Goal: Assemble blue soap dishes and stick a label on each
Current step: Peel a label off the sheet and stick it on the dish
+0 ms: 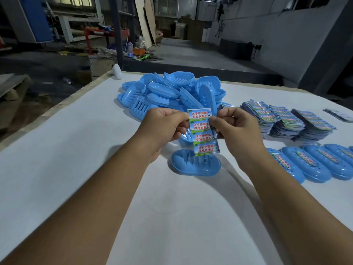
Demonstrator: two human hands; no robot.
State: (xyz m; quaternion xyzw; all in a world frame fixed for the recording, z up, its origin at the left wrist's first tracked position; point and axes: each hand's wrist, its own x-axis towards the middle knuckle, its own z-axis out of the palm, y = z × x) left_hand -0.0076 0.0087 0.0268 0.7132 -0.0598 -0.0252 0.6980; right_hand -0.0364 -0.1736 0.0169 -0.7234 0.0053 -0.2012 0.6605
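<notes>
Label sheet [203,132]: centre of frame, held upright above the table; four stacked labels with red characters on a blue-green ground.

Left hand [164,127]: centre, left of the sheet; thumb and curled fingers pinch the sheet's upper left edge.

Right hand [236,129]: centre, right of the sheet; thumb and forefinger pinch its right edge at about the second label, other fingers curled in.

Dish [195,164]: blue, oval, slotted top; lies on the table just below the sheet's lower end, no label visible on it. A second blue piece shows partly behind the sheet and left hand; its form cannot be told.

Heap [172,90]: upper centre; loose blue dish parts piled at many angles, some showing slotted faces, some plain shells.

Labelled dishes [309,163]: right edge, mid-height; a row of blue dishes side by side, overlapping, each with a label on top; the row runs out of frame.

Label stacks [286,121]: right of centre, above the labelled row; several thick piles of sheets, fanned and leaning. A thin dark pile [339,114] lies apart at the far right edge.

Table [76,150]: white surface filling the lower frame, pale wooden edge at left.

Background: dim workshop floor, upper frame.
</notes>
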